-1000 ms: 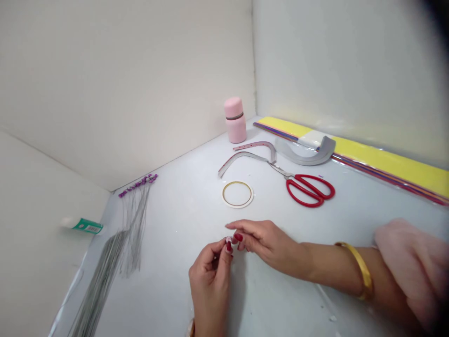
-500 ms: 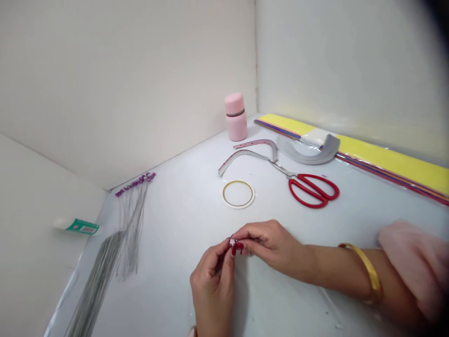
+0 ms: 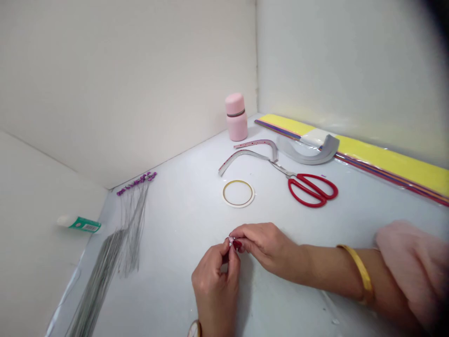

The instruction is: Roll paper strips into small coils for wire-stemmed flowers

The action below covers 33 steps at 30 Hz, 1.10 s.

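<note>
My left hand (image 3: 215,285) and my right hand (image 3: 266,248) meet at the fingertips above the white tabletop (image 3: 168,243). Pinched between them is a tiny white and pink piece (image 3: 231,241), too small and too hidden by fingers to name. Both hands have red nails. A gold bangle (image 3: 361,274) circles my right forearm, and a wristwatch (image 3: 194,329) shows at my left wrist. The nearest object is a thin roll of tape (image 3: 238,194), just beyond my fingers.
Red-handled scissors (image 3: 312,189) lie on grey dotted paper strips (image 3: 252,154). Behind stand a pink bottle (image 3: 236,117) and a flat yellow paper pack (image 3: 386,159). Thin wires with purple beads (image 3: 135,185) and a green-labelled tube (image 3: 80,224) lie left; white walls surround.
My hands have stayed together, with small finger shifts around the tiny piece. My left hand has turned slightly, and the view has shifted a little.
</note>
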Each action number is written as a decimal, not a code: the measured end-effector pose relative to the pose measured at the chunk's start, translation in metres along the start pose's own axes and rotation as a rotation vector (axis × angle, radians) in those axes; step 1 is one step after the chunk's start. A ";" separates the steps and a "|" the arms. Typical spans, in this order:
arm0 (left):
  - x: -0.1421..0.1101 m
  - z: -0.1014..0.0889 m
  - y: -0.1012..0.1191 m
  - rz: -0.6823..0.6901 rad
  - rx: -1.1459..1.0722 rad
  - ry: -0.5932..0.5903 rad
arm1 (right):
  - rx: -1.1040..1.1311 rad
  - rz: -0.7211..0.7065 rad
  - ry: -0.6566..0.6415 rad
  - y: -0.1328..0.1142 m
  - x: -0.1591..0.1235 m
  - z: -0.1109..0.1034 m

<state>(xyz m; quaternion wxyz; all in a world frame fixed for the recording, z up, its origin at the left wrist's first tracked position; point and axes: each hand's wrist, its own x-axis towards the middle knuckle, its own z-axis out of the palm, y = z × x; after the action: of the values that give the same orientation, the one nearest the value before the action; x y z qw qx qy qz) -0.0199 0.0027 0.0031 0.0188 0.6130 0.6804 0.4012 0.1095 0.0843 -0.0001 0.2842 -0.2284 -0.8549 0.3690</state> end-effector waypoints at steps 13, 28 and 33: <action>-0.003 0.004 -0.003 -0.210 -0.125 0.017 | 0.136 0.092 0.069 -0.005 0.001 0.006; 0.002 -0.003 0.003 -0.392 -0.309 -0.076 | 0.279 0.182 0.043 -0.004 0.002 -0.002; 0.002 -0.002 0.003 -0.324 -0.332 -0.043 | 0.242 0.171 0.036 -0.002 0.002 -0.001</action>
<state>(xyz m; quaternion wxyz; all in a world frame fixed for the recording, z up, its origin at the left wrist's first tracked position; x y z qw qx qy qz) -0.0196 0.0031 0.0073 0.1980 0.4928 0.6941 0.4861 0.1087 0.0847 0.0030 0.2924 -0.2709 -0.7765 0.4881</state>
